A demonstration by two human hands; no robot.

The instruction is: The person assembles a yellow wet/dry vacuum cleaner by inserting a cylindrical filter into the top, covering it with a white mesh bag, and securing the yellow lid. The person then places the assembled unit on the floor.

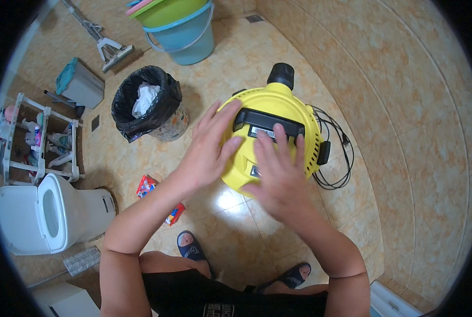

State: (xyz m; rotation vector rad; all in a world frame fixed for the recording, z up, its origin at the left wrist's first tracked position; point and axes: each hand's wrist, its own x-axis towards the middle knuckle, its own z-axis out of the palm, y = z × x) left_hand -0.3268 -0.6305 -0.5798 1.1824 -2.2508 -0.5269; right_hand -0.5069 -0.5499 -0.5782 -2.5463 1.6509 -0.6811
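A yellow drum vacuum cleaner (238,177) stands on the tiled floor in front of me, with a black carry handle (272,120) across its top and a black round port (281,75) on its far side. My left hand (208,145) is at the left rim of its lid, fingers stretched out. Over the near part of the lid is my right hand (281,177), its fingers spread and reaching toward the handle. Neither hand is closed around anything. Whether the palms press on the lid is hidden. A black power cord (347,158) lies coiled at the machine's right side.
A bin with a black liner (121,108) stands left of the vacuum; blue bucket (187,45) behind. Farther left are a mop (109,50), grey bin (82,84), white rack (43,140) and toilet (75,211). Red packets (175,214) lie near my feet. A tiled wall (405,105) rises right.
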